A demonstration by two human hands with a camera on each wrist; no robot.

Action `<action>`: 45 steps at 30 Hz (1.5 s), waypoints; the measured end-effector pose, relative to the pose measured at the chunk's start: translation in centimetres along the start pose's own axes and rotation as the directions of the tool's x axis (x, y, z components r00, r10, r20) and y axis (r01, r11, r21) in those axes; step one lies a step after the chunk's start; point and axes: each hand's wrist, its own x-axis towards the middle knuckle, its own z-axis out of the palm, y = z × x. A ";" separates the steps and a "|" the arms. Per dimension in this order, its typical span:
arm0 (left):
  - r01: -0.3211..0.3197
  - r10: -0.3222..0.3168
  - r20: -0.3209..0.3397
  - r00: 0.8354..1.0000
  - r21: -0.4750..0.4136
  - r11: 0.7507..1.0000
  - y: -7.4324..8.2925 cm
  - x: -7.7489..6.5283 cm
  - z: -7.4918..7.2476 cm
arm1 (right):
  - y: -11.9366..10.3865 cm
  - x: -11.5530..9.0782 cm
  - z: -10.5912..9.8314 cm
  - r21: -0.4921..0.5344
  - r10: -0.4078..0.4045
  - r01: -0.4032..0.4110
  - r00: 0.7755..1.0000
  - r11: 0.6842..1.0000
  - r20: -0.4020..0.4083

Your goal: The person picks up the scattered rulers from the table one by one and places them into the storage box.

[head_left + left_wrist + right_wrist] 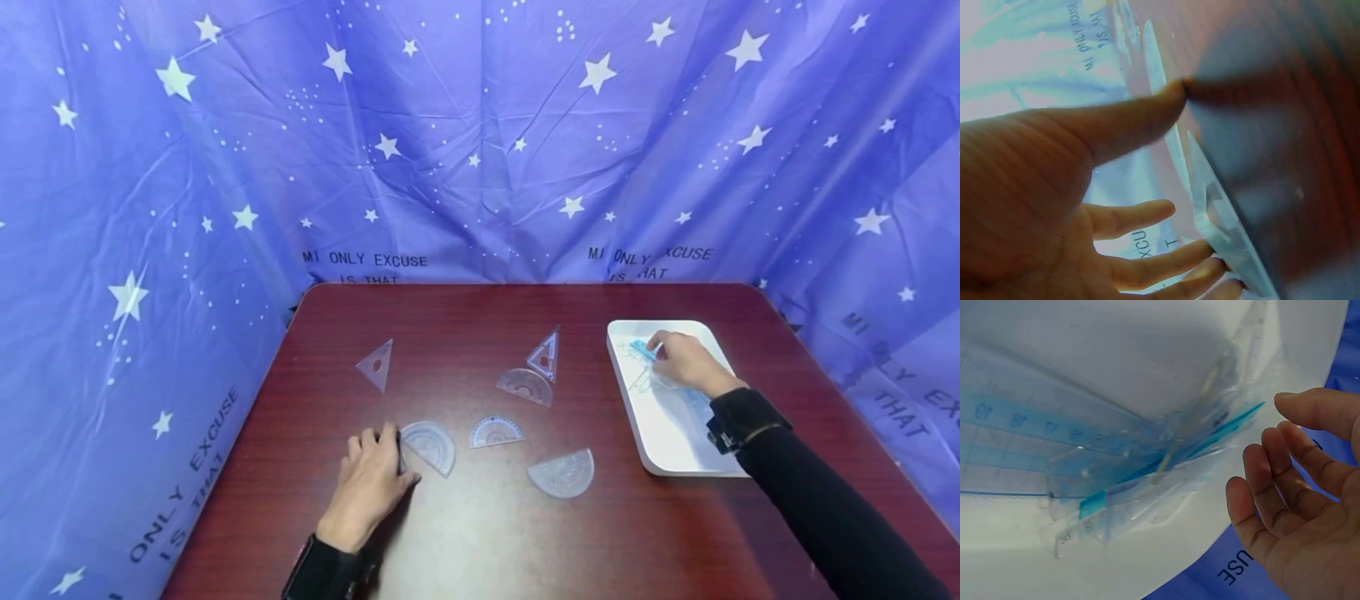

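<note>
My left hand [367,479] rests low over the table, fingers loosely extended and thumb apart. In the left wrist view its fingertips touch a clear set square [1235,244] with a cut-out middle. Just to the right of that hand lies a clear protractor [431,448]. My right hand [686,362] reaches over the far part of a white tray [637,429]. Its fingers are relaxed, with nothing seen between them in the right wrist view. Near the fingertips lie clear rulers, one blue-banded [1019,422], and a turquoise strip [1093,504], partly blurred.
Mid-table lie a small blue-marked protractor [495,433], a clear protractor [566,475] and another protractor [525,386] beside a set square [552,367]. Another set square [367,367] lies at the left. A starry blue curtain [480,125] hangs behind the table.
</note>
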 end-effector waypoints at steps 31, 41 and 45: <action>0.192 -0.182 0.176 0.967 -0.041 0.981 -0.4 0.0 -1.4 | -6.1 -3.1 -2.8 0.022 -0.198 0.201 0.974 0.979 -0.107; 0.214 -0.202 0.196 0.960 -0.042 0.976 -0.6 0.5 -0.7 | -9.4 -4.1 -3.1 0.005 -0.273 0.277 0.950 0.961 -0.149; 0.202 -0.191 0.160 0.968 -0.053 0.978 -0.4 0.5 -0.7 | -10.7 -4.5 -2.9 -0.001 -0.315 0.320 0.933 0.947 -0.175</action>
